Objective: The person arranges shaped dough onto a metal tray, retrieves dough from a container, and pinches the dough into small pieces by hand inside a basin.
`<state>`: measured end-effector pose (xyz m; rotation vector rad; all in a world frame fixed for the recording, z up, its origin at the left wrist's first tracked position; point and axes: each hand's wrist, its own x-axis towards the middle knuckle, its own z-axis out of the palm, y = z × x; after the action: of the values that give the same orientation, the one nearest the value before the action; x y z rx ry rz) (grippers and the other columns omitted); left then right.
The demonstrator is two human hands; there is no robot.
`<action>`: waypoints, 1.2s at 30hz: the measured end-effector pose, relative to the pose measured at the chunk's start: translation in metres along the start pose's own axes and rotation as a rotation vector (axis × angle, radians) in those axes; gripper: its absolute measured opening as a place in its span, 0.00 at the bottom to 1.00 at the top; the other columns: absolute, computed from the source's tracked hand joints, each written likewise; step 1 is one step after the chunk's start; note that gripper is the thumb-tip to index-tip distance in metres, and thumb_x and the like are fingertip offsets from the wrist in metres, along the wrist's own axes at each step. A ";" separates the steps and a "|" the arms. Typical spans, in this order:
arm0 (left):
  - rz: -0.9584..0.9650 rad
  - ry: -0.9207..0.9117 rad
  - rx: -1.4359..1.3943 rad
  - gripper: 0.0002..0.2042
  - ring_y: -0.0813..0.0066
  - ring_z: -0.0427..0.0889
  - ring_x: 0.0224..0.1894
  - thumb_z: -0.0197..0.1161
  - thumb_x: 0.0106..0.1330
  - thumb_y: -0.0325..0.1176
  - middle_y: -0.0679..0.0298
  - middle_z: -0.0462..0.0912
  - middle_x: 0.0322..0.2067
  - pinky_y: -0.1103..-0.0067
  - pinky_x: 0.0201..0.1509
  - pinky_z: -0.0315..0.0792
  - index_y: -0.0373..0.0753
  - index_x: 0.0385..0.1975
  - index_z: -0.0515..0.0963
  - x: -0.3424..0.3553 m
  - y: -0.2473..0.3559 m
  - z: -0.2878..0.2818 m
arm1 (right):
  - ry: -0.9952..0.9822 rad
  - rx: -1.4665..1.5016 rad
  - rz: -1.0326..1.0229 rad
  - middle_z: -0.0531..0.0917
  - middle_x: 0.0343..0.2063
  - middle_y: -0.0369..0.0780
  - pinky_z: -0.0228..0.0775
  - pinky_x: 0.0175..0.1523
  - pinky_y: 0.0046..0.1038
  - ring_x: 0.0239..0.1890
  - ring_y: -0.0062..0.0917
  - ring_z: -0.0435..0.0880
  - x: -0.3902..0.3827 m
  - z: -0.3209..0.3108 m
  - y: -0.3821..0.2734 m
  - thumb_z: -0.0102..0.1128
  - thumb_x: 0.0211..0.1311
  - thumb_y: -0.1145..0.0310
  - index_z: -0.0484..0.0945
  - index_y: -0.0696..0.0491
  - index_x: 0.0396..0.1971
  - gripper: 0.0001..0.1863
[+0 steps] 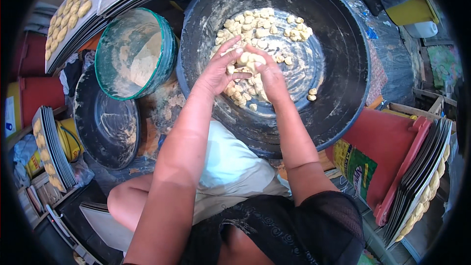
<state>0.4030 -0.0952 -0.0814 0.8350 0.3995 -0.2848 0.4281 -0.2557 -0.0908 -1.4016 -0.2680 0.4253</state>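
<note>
Both hands are meeting over the big black basin (343,68), cupping a small cluster of dough pieces (251,62) between them. The left hand (219,71) is lying palm-in with its fingers stretched and slightly spread, pressing against the cluster; the right hand (271,76) is curling its fingers loosely around the other side. The pieces are pale cream, lumpy and roughly nugget-sized, and more of them are lying scattered across the flour-smeared basin floor (265,27). Left of the basin, a green-rimmed bowl (164,44) is holding a dusting of flour, and a smaller black basin (105,127) is sitting below it. Stacked dark trays (73,19) at upper left are carrying rows of shaped pieces. At lower right, a package with a green and yellow printed label (355,167) is leaning beside a red block (392,142).
</note>
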 end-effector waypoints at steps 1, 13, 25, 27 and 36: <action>0.025 -0.013 0.043 0.17 0.68 0.79 0.45 0.62 0.61 0.39 0.60 0.76 0.42 0.70 0.42 0.80 0.41 0.46 0.70 -0.002 0.002 0.003 | -0.103 -0.155 -0.040 0.69 0.59 0.44 0.55 0.66 0.32 0.62 0.32 0.66 -0.001 0.003 -0.002 0.44 0.63 0.72 0.69 0.57 0.57 0.21; 0.020 0.139 -0.062 0.19 0.76 0.79 0.37 0.52 0.68 0.50 0.62 0.80 0.40 0.81 0.30 0.72 0.40 0.45 0.72 0.010 -0.002 -0.014 | 0.114 -0.264 -0.021 0.73 0.46 0.44 0.62 0.58 0.33 0.49 0.32 0.73 0.011 -0.003 0.005 0.56 0.62 0.54 0.68 0.50 0.57 0.25; 0.025 0.301 -0.009 0.23 0.80 0.77 0.30 0.49 0.67 0.57 0.68 0.79 0.32 0.83 0.25 0.68 0.41 0.44 0.73 0.007 0.006 -0.005 | 0.516 0.048 -0.103 0.80 0.36 0.45 0.71 0.45 0.28 0.37 0.26 0.78 0.029 0.014 0.018 0.59 0.60 0.66 0.76 0.52 0.46 0.15; -0.004 0.275 -0.002 0.25 0.80 0.77 0.29 0.48 0.66 0.59 0.68 0.79 0.31 0.84 0.24 0.66 0.41 0.44 0.73 0.006 0.003 -0.005 | 0.382 -0.582 -0.368 0.78 0.40 0.46 0.69 0.49 0.30 0.42 0.29 0.76 0.032 0.013 0.012 0.61 0.58 0.65 0.76 0.49 0.48 0.16; 0.004 0.061 0.075 0.14 0.78 0.76 0.31 0.53 0.65 0.39 0.64 0.78 0.33 0.81 0.24 0.69 0.40 0.47 0.71 0.009 -0.001 -0.016 | 0.377 -0.626 -0.342 0.77 0.45 0.42 0.67 0.53 0.29 0.48 0.29 0.75 0.038 0.012 -0.003 0.60 0.57 0.69 0.77 0.47 0.49 0.18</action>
<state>0.4068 -0.0844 -0.0961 0.9197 0.4466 -0.2720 0.4572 -0.2291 -0.0884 -1.9659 -0.3388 -0.2348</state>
